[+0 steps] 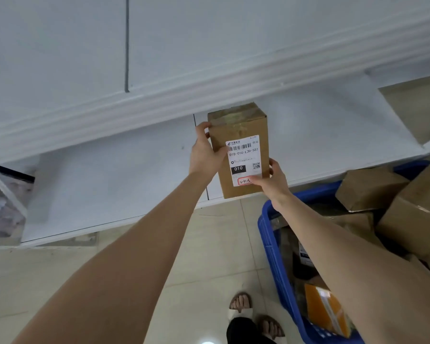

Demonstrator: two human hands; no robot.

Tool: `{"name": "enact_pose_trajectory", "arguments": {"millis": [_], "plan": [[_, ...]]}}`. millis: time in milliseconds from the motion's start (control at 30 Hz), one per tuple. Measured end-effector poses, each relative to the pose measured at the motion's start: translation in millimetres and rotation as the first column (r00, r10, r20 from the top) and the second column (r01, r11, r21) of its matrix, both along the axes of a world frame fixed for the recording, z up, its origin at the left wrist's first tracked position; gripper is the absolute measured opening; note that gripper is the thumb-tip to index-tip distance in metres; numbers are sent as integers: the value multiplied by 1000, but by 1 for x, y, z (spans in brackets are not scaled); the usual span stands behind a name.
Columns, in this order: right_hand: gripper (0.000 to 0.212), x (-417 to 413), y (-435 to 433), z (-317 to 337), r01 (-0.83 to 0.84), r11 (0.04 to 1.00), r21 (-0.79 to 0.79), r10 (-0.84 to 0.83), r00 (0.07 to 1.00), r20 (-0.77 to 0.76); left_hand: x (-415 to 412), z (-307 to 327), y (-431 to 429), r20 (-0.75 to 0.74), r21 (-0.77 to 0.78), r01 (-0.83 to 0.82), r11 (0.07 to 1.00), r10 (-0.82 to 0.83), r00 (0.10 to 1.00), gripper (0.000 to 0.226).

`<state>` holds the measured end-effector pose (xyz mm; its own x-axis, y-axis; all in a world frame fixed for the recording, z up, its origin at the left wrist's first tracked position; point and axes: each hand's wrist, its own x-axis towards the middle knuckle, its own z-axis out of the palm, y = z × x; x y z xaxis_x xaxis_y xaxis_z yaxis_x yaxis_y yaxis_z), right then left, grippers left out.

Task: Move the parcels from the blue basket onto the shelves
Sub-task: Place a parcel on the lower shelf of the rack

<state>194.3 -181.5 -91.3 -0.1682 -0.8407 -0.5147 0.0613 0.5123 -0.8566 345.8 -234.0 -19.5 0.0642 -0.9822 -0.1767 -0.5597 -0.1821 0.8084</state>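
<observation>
A tall brown cardboard parcel [238,131] with a white shipping label stands upright at the front edge of a white shelf [109,180]. My left hand [205,151] grips its left side, thumb across the front. My right hand [271,178] holds its lower right corner, thumb pressing a small red-marked sticker at the bottom of the label. The blue basket [274,252] sits on the floor at the lower right, under my right forearm, holding several more brown parcels [412,214] and an orange packet [327,311].
A higher white shelf edge [159,100] runs across above the parcel. Wrapped goods [3,209] lie at the shelf's far left. Another brown box [417,108] sits on the shelf at the right. Beige floor tiles and my sandalled feet [253,314] are below.
</observation>
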Motion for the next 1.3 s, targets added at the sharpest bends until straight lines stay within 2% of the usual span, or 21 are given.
{"name": "enact_pose_trajectory", "arguments": {"millis": [167,433,667,867,933,1000,1067,1133,1200,1300], "plan": [[75,-2,-20,-54,-9,999,-45,4,993,-118,-5,-47,-10,-81,-37,-11,999,8,997,57],[65,-7,-42,-89,41,994,-97,-56,987,-151,-17,-80,-12,-148,-135,-31,990,11,989,55],[52,-8,-34,-91,31,997,-75,-49,968,-245,-19,-92,6,-128,-155,-36,987,16,992,51],[48,-11,-26,-82,-33,999,-19,26,951,-308,-21,-95,24,-74,-189,-23,982,9,997,44],[51,-12,-25,-73,-67,998,4,64,934,-351,-22,-87,27,-19,-194,9,981,-13,1000,43],[65,-15,-21,-59,-56,998,3,52,913,-404,-22,-75,29,76,-180,36,983,-23,997,46],[86,-19,-17,-39,-40,999,-8,30,855,-518,-22,-60,31,213,-163,56,985,-20,977,52],[96,-23,-12,-16,-106,994,-39,54,751,-658,-20,-45,32,323,-175,111,978,-49,945,58],[95,-26,-11,5,-247,967,-59,109,615,-781,-20,-31,31,408,-150,208,967,-131,903,63],[90,-24,-16,25,-455,890,13,221,407,-886,-25,-21,28,585,-33,365,930,-278,762,68]]}}
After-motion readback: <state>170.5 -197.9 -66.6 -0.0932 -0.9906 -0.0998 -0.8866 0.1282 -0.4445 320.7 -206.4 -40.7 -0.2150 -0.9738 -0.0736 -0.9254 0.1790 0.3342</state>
